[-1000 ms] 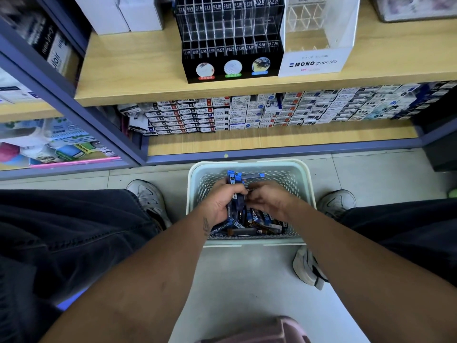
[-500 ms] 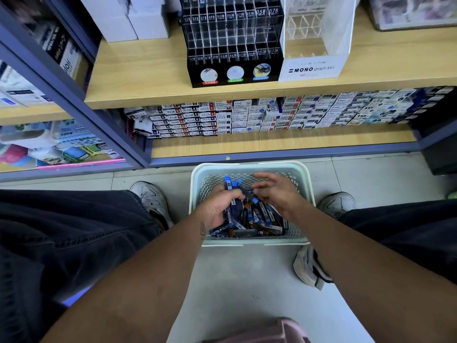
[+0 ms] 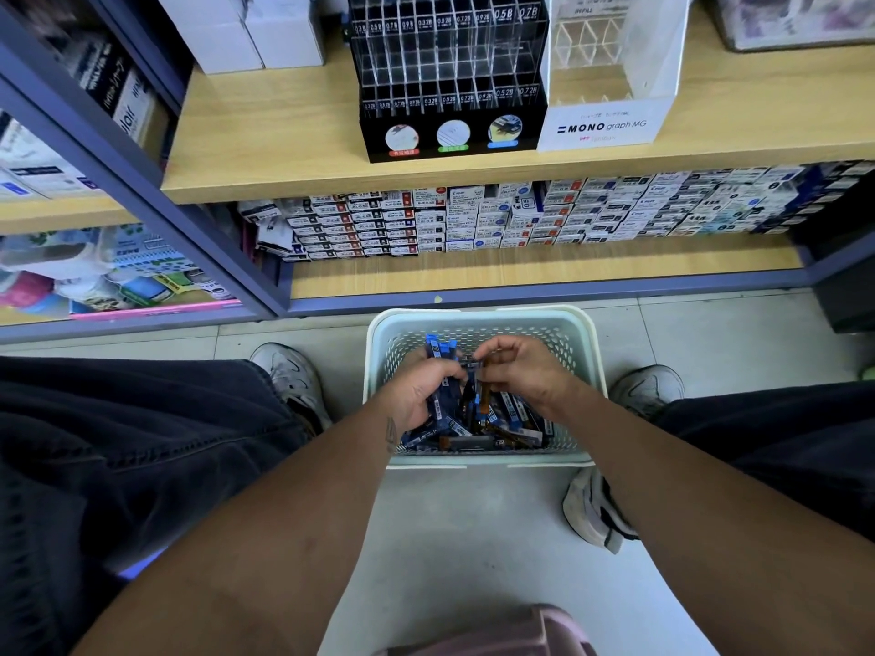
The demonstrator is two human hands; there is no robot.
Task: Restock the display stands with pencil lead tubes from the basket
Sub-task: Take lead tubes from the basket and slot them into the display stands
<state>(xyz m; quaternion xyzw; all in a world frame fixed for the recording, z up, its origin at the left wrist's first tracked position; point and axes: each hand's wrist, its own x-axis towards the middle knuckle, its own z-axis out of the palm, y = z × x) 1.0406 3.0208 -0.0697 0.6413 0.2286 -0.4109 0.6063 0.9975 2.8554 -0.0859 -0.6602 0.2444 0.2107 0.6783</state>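
A pale green perforated basket (image 3: 483, 320) sits on the floor between my feet, holding several blue and brown pencil lead tubes (image 3: 513, 416). My left hand (image 3: 419, 393) grips a bunch of blue tubes (image 3: 440, 348) upright inside the basket. My right hand (image 3: 525, 371) is beside it, fingers curled and pinching a tube at the bunch's right edge. On the wooden shelf above stands a black display stand (image 3: 450, 73) with clear labelled slots, and next to it a white MONO graph stand (image 3: 611, 120) with clear compartments.
Stacked small boxes (image 3: 497, 215) fill the lower shelf behind the basket. White boxes (image 3: 255, 30) stand left of the black stand. A purple shelf frame (image 3: 156, 215) runs diagonally at left. My shoes (image 3: 293, 376) and dark trouser legs flank the basket on the tiled floor.
My right hand has moved back toward the left hand and closed on a tube at the bunch. The left hand keeps holding its bunch of blue tubes.
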